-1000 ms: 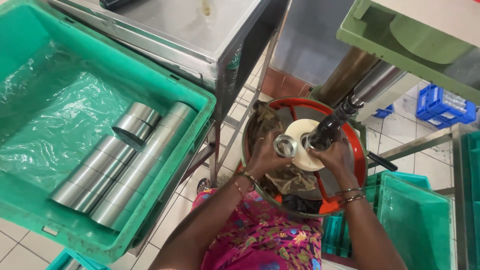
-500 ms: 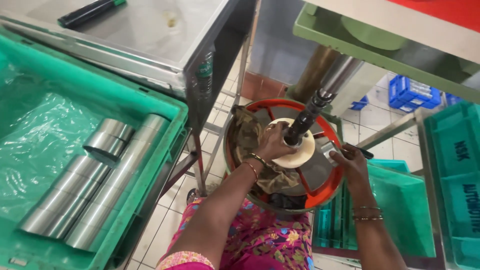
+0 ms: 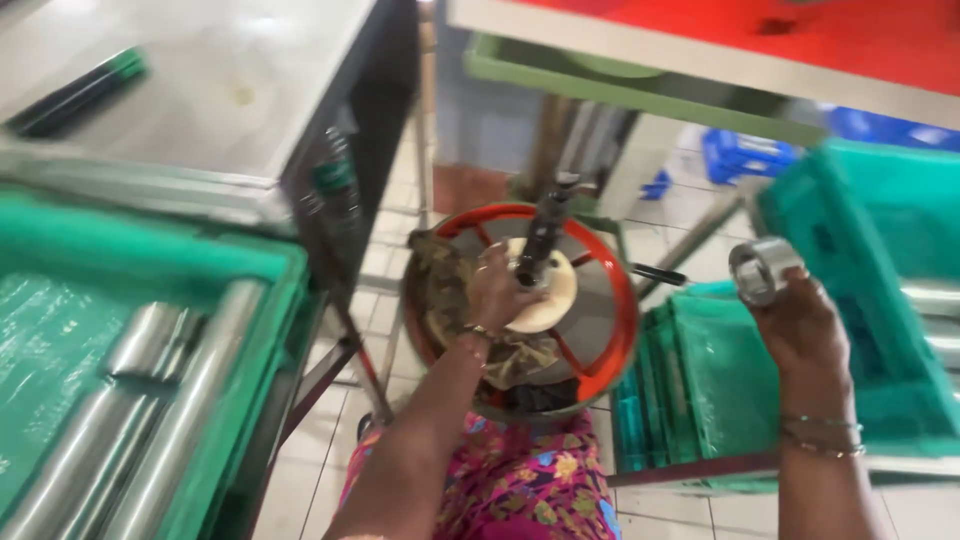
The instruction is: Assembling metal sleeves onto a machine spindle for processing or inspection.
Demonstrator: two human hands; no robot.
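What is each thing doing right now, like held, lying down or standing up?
Metal ring: held up in the right hand.
Left hand: resting on the cream disc.
Dark spindle: upright in the red wheel.
Steel tubes: lying in the green crate.
Black marker: lying on the metal table.

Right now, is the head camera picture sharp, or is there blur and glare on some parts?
In the head view, motion blur smears most of the frame: the steel tubes in the green crate look streaked, and the right hand with its metal ring is soft. The left hand at the red wheel is a little clearer. Glare whitens the steel tabletop.
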